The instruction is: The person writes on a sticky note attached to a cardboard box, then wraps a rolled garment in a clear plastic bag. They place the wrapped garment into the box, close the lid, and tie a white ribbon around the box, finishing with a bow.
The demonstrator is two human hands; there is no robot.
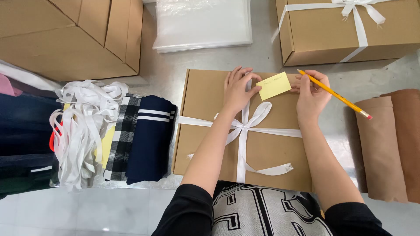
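A flat brown cardboard box (205, 126) lies in front of me, tied with a white ribbon (242, 124) in a bow. My left hand (238, 89) rests on the box's far edge and pinches the left corner of a yellow sticky note (274, 85). My right hand (311, 92) touches the note's right side and holds a yellow pencil (334, 94), its pink eraser end pointing right. The note sits on the box top, over the ribbon's far end.
A second ribbon-tied box (323, 35) stands at the back right, a large carton (65, 35) at the back left, clear plastic bags (203, 24) between them. Loose white ribbons (81, 131) and folded dark and plaid fabrics (138, 137) lie left; rolled tan fabric (389, 144) right.
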